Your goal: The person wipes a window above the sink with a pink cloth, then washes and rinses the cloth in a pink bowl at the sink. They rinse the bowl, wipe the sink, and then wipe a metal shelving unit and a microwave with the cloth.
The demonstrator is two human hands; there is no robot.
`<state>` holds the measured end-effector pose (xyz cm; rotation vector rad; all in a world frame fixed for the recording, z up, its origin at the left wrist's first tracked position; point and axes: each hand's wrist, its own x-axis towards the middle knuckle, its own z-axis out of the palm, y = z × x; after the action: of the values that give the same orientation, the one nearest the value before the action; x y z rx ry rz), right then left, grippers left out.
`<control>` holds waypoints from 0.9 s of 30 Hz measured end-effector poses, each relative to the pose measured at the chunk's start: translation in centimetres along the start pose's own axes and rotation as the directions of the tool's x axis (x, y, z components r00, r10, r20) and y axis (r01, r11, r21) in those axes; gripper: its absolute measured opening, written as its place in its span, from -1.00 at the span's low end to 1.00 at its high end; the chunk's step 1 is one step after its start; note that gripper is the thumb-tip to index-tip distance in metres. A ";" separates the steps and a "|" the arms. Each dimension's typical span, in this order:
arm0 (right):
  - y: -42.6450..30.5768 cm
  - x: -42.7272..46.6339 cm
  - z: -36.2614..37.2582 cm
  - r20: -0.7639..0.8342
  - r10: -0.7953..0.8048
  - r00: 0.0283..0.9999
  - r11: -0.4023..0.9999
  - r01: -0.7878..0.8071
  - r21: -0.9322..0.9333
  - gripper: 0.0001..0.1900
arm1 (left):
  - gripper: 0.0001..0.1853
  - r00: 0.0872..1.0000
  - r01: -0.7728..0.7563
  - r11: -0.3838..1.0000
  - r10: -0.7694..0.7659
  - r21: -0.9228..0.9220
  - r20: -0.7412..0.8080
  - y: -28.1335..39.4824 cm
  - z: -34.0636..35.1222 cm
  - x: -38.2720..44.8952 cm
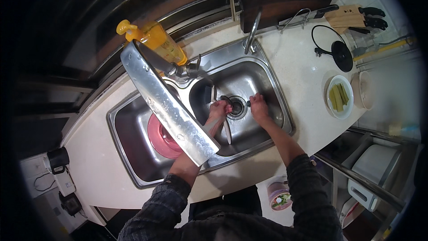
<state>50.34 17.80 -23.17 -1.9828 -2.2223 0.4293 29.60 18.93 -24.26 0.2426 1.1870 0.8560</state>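
Observation:
Both my hands are low in the right basin [267,73] of a stainless steel sink, on either side of the round drain strainer [237,107]. My left hand [219,109] is curled at the drain's left edge; what its fingers grip is hidden. Beside it lie a pale narrow piece [227,131] with a rounded end and a white-edged dark piece [213,93], neither clear enough to name. At the drain's right, my right hand [258,106] has its fingers closed, with a small dark object [248,103] at the fingertips.
A broad metal faucet spout [170,107] crosses above my left forearm. Pink bowl [155,140] in the left basin. Behind stand an orange soap pump bottle [164,43] and a thin curved tap [253,31]. At right: a plate of green vegetable pieces [338,97], a knife block [346,18].

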 end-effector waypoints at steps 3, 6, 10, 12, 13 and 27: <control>-0.5 0.5 0.1 -0.059 -0.049 0.997 0.999 0.049 -0.016 -0.74 | -0.95 0.995 0.071 0.996 -0.067 -0.055 0.073 0.0 -1.6 -1.6; -1.5 -0.2 0.6 0.042 0.012 0.999 0.990 -0.006 -0.138 -0.80 | -0.98 0.998 0.033 0.999 -0.034 0.026 0.060 -0.1 -2.9 -3.0; -3.2 -4.3 2.0 0.365 -0.036 0.930 0.999 0.035 0.010 -0.81 | -0.85 0.979 0.189 0.980 -0.183 -0.063 0.091 0.7 -3.3 -4.3; -4.0 -5.7 2.6 0.451 -0.418 0.789 0.898 0.433 0.075 -0.77 | -0.87 0.987 0.132 0.988 -0.124 -0.079 0.100 1.3 -2.9 -5.0; -4.1 -6.0 2.7 0.447 -0.541 0.713 0.833 0.527 0.168 -0.78 | -0.88 0.996 0.085 0.996 -0.084 -0.036 0.026 1.3 -2.5 -5.4; -2.1 -3.9 -4.1 0.490 0.009 0.872 0.956 0.137 -0.261 -0.69 | -0.83 0.957 0.276 0.956 -0.264 0.100 -0.122 -0.1 -2.9 -5.7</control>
<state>50.00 14.22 -18.32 -2.1120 -2.7908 0.7012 26.47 14.15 -21.43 0.1252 1.3373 0.5663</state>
